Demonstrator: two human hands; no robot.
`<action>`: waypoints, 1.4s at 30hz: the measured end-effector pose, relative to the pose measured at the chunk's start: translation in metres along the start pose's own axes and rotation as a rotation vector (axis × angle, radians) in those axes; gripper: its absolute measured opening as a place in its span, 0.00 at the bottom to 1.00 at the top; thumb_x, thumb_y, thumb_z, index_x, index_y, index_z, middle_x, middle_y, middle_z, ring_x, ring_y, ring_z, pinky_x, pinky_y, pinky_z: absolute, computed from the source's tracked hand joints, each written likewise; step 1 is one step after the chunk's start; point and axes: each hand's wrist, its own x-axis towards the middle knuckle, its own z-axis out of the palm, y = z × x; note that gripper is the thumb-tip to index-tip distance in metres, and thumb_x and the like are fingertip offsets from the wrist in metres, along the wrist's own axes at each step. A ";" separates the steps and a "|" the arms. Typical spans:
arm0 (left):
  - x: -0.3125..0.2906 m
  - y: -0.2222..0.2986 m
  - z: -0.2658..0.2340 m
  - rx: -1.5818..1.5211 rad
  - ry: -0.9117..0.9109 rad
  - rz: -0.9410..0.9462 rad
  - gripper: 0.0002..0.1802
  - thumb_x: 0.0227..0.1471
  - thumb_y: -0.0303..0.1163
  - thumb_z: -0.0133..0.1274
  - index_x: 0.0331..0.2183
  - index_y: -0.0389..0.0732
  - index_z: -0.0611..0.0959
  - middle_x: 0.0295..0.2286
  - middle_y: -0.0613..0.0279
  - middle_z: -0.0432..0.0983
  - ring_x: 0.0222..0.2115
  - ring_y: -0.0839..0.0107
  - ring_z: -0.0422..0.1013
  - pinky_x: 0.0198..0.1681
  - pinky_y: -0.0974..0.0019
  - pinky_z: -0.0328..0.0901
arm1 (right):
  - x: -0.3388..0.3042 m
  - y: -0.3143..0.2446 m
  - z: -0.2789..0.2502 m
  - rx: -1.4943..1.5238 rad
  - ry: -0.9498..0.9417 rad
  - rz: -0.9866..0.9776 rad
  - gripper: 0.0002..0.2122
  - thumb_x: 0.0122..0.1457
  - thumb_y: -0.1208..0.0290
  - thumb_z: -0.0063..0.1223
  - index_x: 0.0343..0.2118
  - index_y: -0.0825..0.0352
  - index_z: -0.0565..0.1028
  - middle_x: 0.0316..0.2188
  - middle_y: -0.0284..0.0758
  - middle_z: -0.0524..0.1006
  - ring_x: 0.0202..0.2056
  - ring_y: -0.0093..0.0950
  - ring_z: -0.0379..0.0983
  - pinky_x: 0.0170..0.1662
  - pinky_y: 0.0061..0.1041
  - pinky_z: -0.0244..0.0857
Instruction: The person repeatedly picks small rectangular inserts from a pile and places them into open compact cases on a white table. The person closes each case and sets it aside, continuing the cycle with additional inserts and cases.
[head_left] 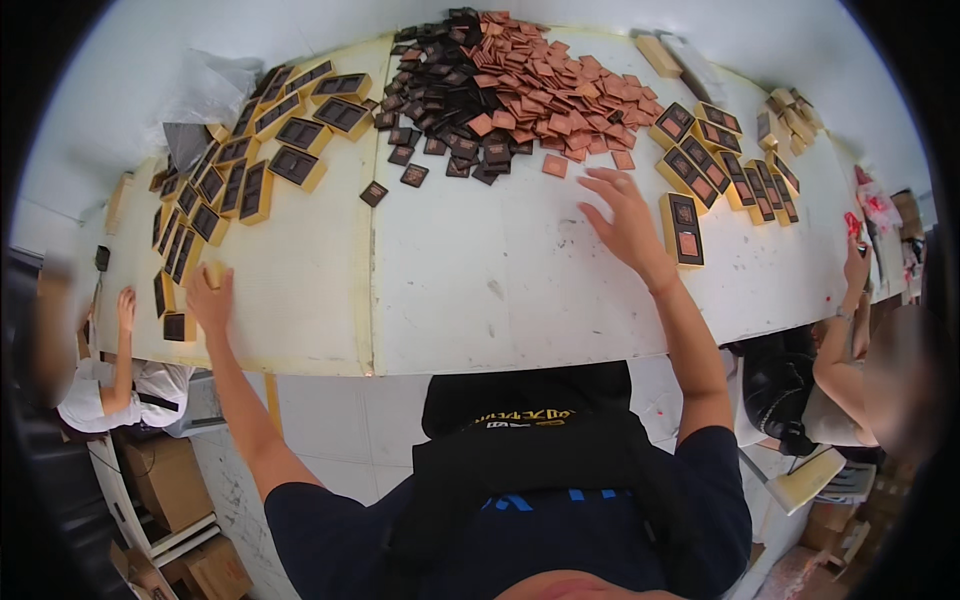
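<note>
Head view: left hand [210,303] holding gold box [215,271]; right hand [624,218] spread wide near flat copper square [555,165].

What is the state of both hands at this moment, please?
Left hand: at a gold-coloured item; whether it grips it cannot be told.
Right hand: open, with nothing visible in it.
</note>
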 end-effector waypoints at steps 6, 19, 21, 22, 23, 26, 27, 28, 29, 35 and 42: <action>-0.002 0.163 -0.061 -0.157 -0.220 0.106 0.39 0.37 0.48 0.72 0.48 0.36 0.78 0.42 0.50 0.78 0.45 0.49 0.72 0.49 0.51 0.66 | 0.027 0.021 0.055 -0.131 -0.022 0.046 0.12 0.53 0.74 0.61 0.41 0.67 0.78 0.41 0.40 0.76 0.45 0.41 0.71 0.49 0.35 0.67; 0.012 0.462 -0.084 -0.499 -0.825 0.399 0.34 0.54 0.65 0.49 0.22 0.41 0.81 0.26 0.59 0.79 0.27 0.56 0.74 0.30 0.57 0.67 | 0.003 0.009 0.031 0.136 -0.028 0.228 0.08 0.53 0.77 0.64 0.35 0.69 0.76 0.30 0.39 0.76 0.33 0.34 0.76 0.37 0.28 0.70; 0.010 0.480 -0.075 -0.539 -0.870 0.328 0.32 0.54 0.62 0.52 0.23 0.40 0.81 0.26 0.58 0.79 0.28 0.57 0.75 0.30 0.57 0.66 | -0.003 0.011 0.031 0.298 -0.041 0.267 0.10 0.53 0.80 0.63 0.37 0.70 0.76 0.31 0.37 0.76 0.34 0.31 0.78 0.39 0.25 0.72; 0.005 0.483 -0.068 -0.670 -0.750 0.292 0.30 0.54 0.61 0.53 0.24 0.40 0.80 0.25 0.58 0.79 0.28 0.58 0.75 0.30 0.57 0.66 | -0.007 0.014 0.030 0.374 -0.037 0.296 0.10 0.53 0.81 0.62 0.38 0.70 0.76 0.31 0.37 0.76 0.35 0.30 0.78 0.40 0.23 0.73; 0.001 0.479 -0.063 -0.792 -0.623 0.251 0.29 0.53 0.60 0.55 0.24 0.40 0.80 0.25 0.58 0.79 0.28 0.59 0.75 0.30 0.57 0.66 | -0.009 0.012 0.028 0.536 -0.032 0.337 0.11 0.53 0.83 0.61 0.40 0.70 0.76 0.32 0.36 0.76 0.36 0.29 0.79 0.41 0.23 0.73; -0.015 0.448 -0.075 -0.848 -0.595 0.255 0.23 0.48 0.51 0.63 0.36 0.43 0.81 0.33 0.57 0.79 0.37 0.57 0.74 0.40 0.57 0.67 | -0.015 -0.014 0.027 0.902 -0.020 0.380 0.13 0.53 0.86 0.59 0.42 0.70 0.76 0.35 0.36 0.76 0.40 0.29 0.79 0.46 0.22 0.74; -0.030 0.437 -0.084 -0.828 -0.557 0.314 0.24 0.47 0.49 0.64 0.39 0.43 0.80 0.37 0.57 0.78 0.40 0.56 0.73 0.44 0.57 0.66 | -0.018 -0.031 0.032 0.945 -0.025 0.346 0.14 0.53 0.87 0.59 0.43 0.69 0.77 0.35 0.36 0.76 0.40 0.29 0.79 0.47 0.22 0.74; -0.040 0.433 -0.089 -0.811 -0.520 0.371 0.26 0.46 0.47 0.66 0.43 0.43 0.79 0.40 0.57 0.77 0.43 0.55 0.72 0.47 0.56 0.66 | -0.019 -0.046 0.036 0.986 -0.030 0.314 0.14 0.53 0.87 0.58 0.43 0.68 0.77 0.36 0.36 0.76 0.41 0.29 0.79 0.47 0.22 0.74; -0.047 0.430 -0.090 -0.836 -0.544 0.405 0.29 0.44 0.44 0.68 0.46 0.42 0.77 0.42 0.57 0.76 0.46 0.54 0.70 0.49 0.56 0.64 | -0.016 -0.064 0.038 0.901 -0.068 0.262 0.14 0.54 0.86 0.59 0.43 0.67 0.78 0.35 0.36 0.76 0.40 0.29 0.79 0.45 0.22 0.74; -0.065 0.438 -0.078 -0.954 -0.571 0.480 0.38 0.39 0.38 0.71 0.51 0.41 0.72 0.46 0.56 0.72 0.50 0.53 0.65 0.55 0.54 0.61 | -0.019 -0.070 0.037 0.354 -0.134 -0.017 0.12 0.52 0.85 0.61 0.40 0.65 0.81 0.34 0.35 0.76 0.36 0.30 0.75 0.40 0.26 0.70; -0.057 0.445 -0.072 -0.945 -0.561 0.564 0.38 0.40 0.40 0.71 0.50 0.40 0.72 0.45 0.55 0.72 0.49 0.52 0.66 0.55 0.54 0.61 | -0.025 -0.070 0.028 0.439 -0.165 0.162 0.13 0.49 0.85 0.62 0.37 0.62 0.83 0.33 0.31 0.78 0.40 0.31 0.73 0.43 0.27 0.69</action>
